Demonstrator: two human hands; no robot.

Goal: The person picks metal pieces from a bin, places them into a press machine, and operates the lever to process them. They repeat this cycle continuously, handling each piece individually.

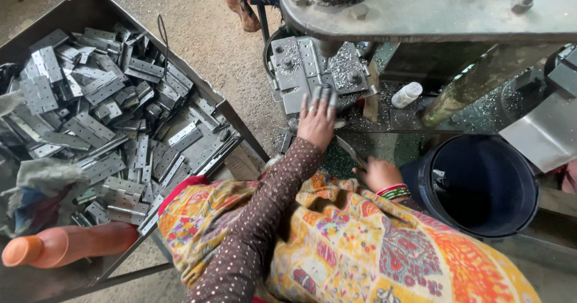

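Under the press head, the left hand [317,121] lies flat, fingers extended, on a hinge plate [312,77]; the right hand [377,174] loosely pinches a thin metal strip [350,151]. Fingers risk crushing if the ram descends.

grey hinges [108,116], orange bottle [66,244], navy bucket [478,186]

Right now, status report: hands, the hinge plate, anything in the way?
Left hand flat on hinge plate at the press. Right hand low, on a thin metal strip. Metal shavings around the fixture.
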